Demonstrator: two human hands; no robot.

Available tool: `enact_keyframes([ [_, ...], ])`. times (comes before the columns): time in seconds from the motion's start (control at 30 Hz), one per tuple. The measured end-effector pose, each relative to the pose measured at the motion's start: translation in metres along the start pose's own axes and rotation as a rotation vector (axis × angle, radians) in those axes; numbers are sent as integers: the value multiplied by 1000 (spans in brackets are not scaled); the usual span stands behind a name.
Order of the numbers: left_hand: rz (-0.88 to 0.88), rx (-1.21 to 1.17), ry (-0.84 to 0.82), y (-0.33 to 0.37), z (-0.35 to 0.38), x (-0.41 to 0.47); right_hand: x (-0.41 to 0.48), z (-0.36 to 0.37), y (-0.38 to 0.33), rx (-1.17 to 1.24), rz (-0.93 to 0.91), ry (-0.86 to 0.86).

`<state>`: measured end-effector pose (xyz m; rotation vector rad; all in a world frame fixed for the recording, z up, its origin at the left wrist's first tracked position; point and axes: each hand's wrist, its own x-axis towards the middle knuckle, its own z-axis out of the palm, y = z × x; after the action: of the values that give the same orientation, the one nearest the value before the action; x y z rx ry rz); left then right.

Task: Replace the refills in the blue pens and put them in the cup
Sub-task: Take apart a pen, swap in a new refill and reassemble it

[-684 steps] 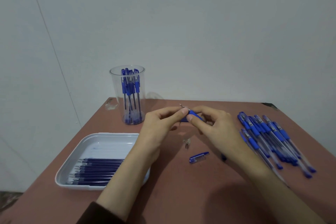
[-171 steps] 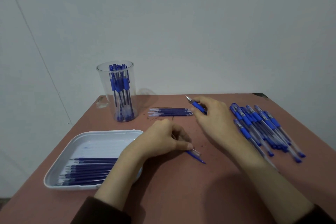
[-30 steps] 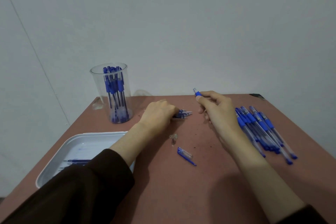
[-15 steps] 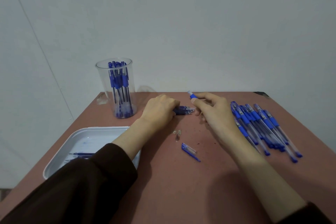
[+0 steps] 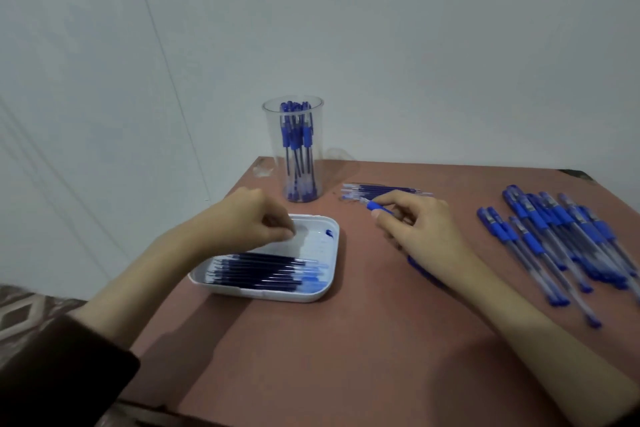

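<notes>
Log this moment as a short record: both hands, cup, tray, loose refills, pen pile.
left hand: over the tray at its far left corner, fingers curled, nothing seen in them
right hand: pinches a blue pen, grip end sticking out past the fingers
cup: clear, upright near the table far edge, pens standing inside
tray: white, dark refills in a row along its near side
loose refills: flat on the table beyond the right hand
pen pile: on the table's right side

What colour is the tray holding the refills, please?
The tray is white, best seen in the head view.
</notes>
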<state>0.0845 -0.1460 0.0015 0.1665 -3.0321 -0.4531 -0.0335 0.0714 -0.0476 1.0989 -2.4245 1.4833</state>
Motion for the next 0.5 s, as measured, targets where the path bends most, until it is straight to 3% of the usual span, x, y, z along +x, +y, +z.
enact_keyframes([
  [0.13,-42,-40,-165,-10,0,-13,-3,1,-3,23,-36,-14],
  [0.5,-71,-26,-258,-8,-4,-7,-2,-1,-1,36,-31,3],
])
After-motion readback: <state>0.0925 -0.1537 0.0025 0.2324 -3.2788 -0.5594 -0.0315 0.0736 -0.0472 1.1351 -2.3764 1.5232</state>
